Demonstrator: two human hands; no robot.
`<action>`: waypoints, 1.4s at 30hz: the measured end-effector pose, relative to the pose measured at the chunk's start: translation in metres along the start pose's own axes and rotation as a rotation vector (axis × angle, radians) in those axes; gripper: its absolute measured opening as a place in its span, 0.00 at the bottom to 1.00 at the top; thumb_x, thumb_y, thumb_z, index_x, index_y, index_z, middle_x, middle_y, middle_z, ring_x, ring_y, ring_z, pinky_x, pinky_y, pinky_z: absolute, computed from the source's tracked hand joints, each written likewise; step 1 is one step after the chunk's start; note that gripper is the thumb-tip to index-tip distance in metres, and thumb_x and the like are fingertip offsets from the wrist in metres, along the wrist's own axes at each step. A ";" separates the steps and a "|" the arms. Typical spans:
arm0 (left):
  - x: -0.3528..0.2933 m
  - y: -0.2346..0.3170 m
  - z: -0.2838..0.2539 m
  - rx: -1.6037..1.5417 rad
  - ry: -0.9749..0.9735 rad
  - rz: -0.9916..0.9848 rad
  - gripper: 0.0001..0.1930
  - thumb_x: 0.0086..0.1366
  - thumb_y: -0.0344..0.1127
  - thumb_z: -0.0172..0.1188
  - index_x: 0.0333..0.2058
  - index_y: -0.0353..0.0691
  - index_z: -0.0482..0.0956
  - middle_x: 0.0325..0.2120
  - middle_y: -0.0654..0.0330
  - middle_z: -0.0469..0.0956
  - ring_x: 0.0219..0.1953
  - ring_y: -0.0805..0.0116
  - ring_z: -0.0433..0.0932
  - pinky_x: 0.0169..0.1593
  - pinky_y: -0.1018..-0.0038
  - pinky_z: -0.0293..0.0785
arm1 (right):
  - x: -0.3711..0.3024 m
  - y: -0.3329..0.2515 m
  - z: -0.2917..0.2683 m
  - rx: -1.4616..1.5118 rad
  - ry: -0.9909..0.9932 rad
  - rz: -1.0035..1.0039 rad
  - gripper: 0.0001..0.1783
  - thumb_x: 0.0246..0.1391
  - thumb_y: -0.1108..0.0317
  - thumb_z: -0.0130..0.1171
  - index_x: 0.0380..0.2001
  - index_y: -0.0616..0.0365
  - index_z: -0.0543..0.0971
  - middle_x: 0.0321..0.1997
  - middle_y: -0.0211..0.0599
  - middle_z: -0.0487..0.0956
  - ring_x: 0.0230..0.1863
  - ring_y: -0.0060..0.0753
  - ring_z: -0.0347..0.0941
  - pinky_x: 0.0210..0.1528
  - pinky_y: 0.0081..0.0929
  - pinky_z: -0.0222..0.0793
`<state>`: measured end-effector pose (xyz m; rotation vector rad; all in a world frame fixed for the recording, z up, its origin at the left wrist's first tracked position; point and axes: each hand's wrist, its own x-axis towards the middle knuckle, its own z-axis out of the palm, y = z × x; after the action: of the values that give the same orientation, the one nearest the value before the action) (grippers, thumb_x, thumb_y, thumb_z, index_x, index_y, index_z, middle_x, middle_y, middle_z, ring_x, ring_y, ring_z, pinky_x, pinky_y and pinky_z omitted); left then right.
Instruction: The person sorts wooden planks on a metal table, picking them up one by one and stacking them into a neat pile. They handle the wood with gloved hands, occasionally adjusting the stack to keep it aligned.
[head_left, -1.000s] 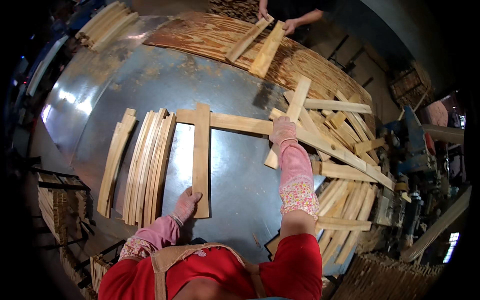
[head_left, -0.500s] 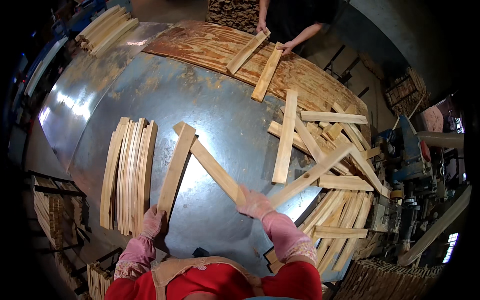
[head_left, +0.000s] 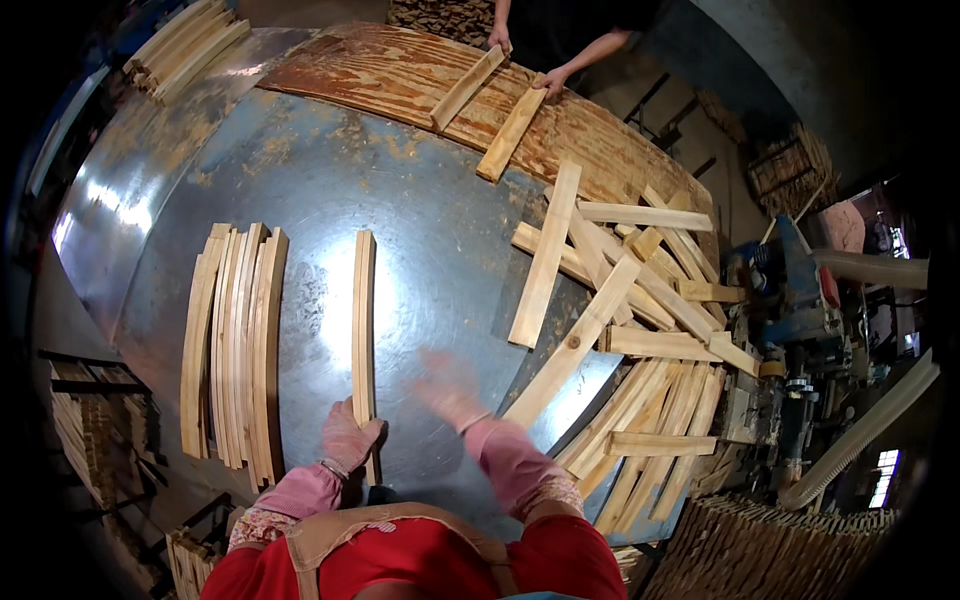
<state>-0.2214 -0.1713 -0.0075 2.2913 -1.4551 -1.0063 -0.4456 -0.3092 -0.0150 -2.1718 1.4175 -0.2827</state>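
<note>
My left hand [head_left: 350, 438], in a pale pink glove, is closed around the near end of a pair of wooden slats [head_left: 364, 330]. They stand on edge, pressed together lengthwise, on the metal tabletop [head_left: 440, 300]. Just right of them my gloved right hand [head_left: 448, 388] is apart from the wood, its fingers smeared by motion. A row of slats on edge [head_left: 240, 350] sits to the left of my left hand. Beyond my right hand lies a loose pile of slats [head_left: 570, 345], crossing at many angles.
Across the table, a co-worker's hands [head_left: 552, 84] hold two slats over a worn plywood board [head_left: 350, 65]. More slats are stacked at the far left corner [head_left: 185, 50]. Machinery with a hose [head_left: 800, 310] stands at the right, beside stacked wood [head_left: 780, 560].
The two slats, which lay angled with one in each hand, now stand together on edge in my left hand. My right hand has let go and moved left.
</note>
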 end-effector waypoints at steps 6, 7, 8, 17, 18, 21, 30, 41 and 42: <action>0.001 0.014 -0.002 0.060 0.004 -0.054 0.36 0.60 0.54 0.72 0.60 0.34 0.77 0.51 0.40 0.79 0.57 0.40 0.79 0.62 0.52 0.77 | 0.076 0.131 -0.071 -0.370 0.398 0.565 0.53 0.54 0.49 0.73 0.78 0.51 0.63 0.81 0.54 0.62 0.75 0.62 0.65 0.74 0.50 0.66; 0.002 0.014 -0.003 0.062 -0.010 -0.073 0.37 0.60 0.53 0.72 0.61 0.34 0.77 0.52 0.40 0.79 0.57 0.40 0.79 0.62 0.52 0.77 | 0.075 0.142 -0.071 -0.296 0.388 0.616 0.54 0.54 0.51 0.74 0.79 0.51 0.61 0.84 0.52 0.58 0.76 0.62 0.64 0.74 0.50 0.66; 0.003 0.014 -0.001 0.064 -0.026 -0.090 0.37 0.60 0.53 0.72 0.61 0.34 0.77 0.52 0.40 0.79 0.57 0.40 0.79 0.63 0.52 0.77 | 0.073 0.150 -0.069 -0.272 0.398 0.627 0.54 0.54 0.52 0.74 0.79 0.51 0.61 0.84 0.50 0.58 0.76 0.61 0.64 0.74 0.50 0.66; 0.001 0.016 -0.005 0.081 -0.044 -0.121 0.38 0.59 0.54 0.72 0.63 0.35 0.76 0.54 0.41 0.79 0.57 0.40 0.79 0.62 0.52 0.77 | 0.062 0.156 -0.038 -0.251 0.431 0.627 0.50 0.57 0.52 0.70 0.79 0.46 0.61 0.84 0.42 0.58 0.70 0.58 0.69 0.71 0.51 0.69; 0.002 0.014 -0.004 0.083 -0.042 -0.121 0.39 0.59 0.54 0.72 0.63 0.35 0.76 0.54 0.41 0.79 0.57 0.39 0.79 0.62 0.52 0.77 | 0.062 0.157 -0.037 -0.265 0.435 0.623 0.50 0.57 0.52 0.70 0.79 0.46 0.61 0.84 0.42 0.58 0.70 0.58 0.69 0.70 0.51 0.69; -0.001 0.014 -0.004 0.079 -0.006 -0.084 0.38 0.59 0.54 0.72 0.61 0.35 0.77 0.53 0.41 0.79 0.56 0.39 0.79 0.62 0.52 0.76 | 0.063 0.156 -0.036 -0.284 0.439 0.623 0.50 0.57 0.51 0.70 0.79 0.46 0.61 0.84 0.41 0.58 0.70 0.57 0.69 0.70 0.50 0.70; -0.001 0.010 0.003 0.095 0.025 -0.090 0.39 0.59 0.54 0.72 0.64 0.36 0.76 0.54 0.41 0.78 0.57 0.40 0.79 0.62 0.52 0.76 | 0.061 0.153 -0.038 -0.282 0.451 0.612 0.49 0.57 0.52 0.70 0.78 0.48 0.62 0.83 0.42 0.60 0.70 0.57 0.69 0.70 0.49 0.70; 0.001 0.015 0.002 0.069 -0.020 -0.124 0.38 0.58 0.51 0.73 0.63 0.36 0.76 0.53 0.41 0.78 0.58 0.40 0.78 0.63 0.52 0.76 | 0.058 0.162 -0.033 -0.253 0.514 0.535 0.47 0.57 0.55 0.70 0.77 0.49 0.64 0.83 0.42 0.60 0.70 0.57 0.69 0.71 0.51 0.69; 0.001 0.015 0.003 0.070 -0.014 -0.127 0.38 0.58 0.51 0.73 0.63 0.35 0.76 0.53 0.41 0.78 0.58 0.40 0.78 0.63 0.52 0.76 | 0.059 0.162 -0.032 -0.249 0.510 0.511 0.47 0.57 0.56 0.70 0.78 0.49 0.64 0.83 0.42 0.60 0.71 0.58 0.69 0.71 0.51 0.69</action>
<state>-0.2332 -0.1789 -0.0019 2.4583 -1.3865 -1.0223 -0.5623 -0.4228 -0.0808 -1.8981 2.3407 -0.5132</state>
